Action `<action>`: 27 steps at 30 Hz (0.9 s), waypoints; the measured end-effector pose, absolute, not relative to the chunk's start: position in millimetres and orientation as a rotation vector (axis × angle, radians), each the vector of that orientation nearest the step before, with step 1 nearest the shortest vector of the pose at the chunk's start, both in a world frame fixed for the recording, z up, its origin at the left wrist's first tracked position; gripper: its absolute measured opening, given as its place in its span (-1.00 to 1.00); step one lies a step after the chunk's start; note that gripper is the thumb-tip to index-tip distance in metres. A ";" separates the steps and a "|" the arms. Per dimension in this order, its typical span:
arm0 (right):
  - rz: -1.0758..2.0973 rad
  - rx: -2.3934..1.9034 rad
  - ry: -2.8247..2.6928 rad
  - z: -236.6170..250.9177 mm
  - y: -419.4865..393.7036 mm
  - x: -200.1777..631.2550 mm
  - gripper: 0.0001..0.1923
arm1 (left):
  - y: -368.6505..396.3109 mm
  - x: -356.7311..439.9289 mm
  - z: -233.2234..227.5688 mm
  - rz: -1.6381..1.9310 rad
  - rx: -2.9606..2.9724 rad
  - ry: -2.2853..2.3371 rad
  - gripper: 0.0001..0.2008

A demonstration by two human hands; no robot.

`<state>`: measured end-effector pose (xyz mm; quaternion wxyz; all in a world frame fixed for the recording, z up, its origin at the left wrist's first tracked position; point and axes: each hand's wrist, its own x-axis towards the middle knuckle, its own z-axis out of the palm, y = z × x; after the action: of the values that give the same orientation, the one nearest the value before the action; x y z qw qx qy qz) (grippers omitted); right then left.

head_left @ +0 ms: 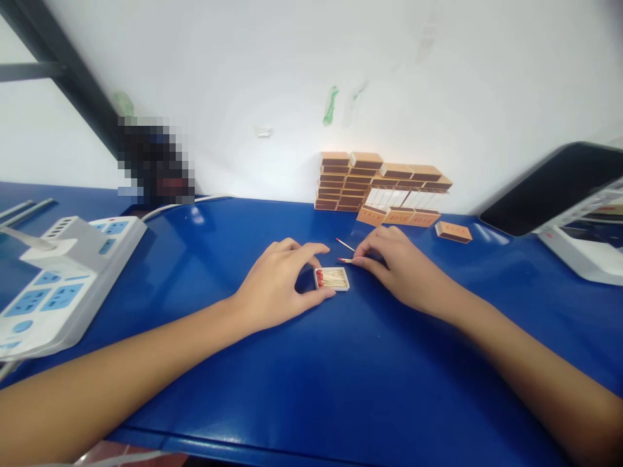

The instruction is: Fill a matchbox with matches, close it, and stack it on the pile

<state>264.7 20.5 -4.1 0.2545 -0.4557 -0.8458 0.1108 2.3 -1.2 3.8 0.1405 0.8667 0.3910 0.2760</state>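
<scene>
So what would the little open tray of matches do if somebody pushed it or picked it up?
The tray would probably slide when pushed, since it sits flat on a shiny blue table. It's likely light, being small with thin walls. If it tipped, the matches might spill, because the top is open and they look loose.

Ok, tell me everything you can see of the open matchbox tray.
The tray is small, shallow, whitish and rectangular, seemingly cardboard, open on top. It lies flat on the blue table, holding pale matches, their red heads gathered at its left end. The left hand curves around it, thumb at the near edge; actual contact is hard to confirm.
</scene>
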 end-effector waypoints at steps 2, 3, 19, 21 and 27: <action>0.296 -1.241 -2.287 -2.1 18.4 266.1 -0.78 | -0.9 2.2 3.6 0.799 2.502 1.128 -0.51; 0.292 -1.246 -2.277 -0.9 17.4 266.2 -0.80 | -0.8 2.1 3.4 0.799 2.504 1.125 -0.50; 0.442 -1.184 -2.308 5.8 -13.6 232.2 -0.90 | -0.9 2.2 1.3 0.824 2.569 1.076 -0.44; 0.449 -1.173 -2.318 3.8 -13.1 232.0 -0.89 | -1.2 2.4 1.5 0.824 2.581 1.070 -0.44; 0.397 -1.173 -2.325 8.4 -13.6 234.2 -0.93 | -1.3 2.1 0.6 0.824 2.596 1.066 -0.44</action>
<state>234.2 -13.6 8.4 0.2509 -0.4312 -0.8543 0.1458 2.1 -1.3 0.6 0.1083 0.8824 0.3622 0.2801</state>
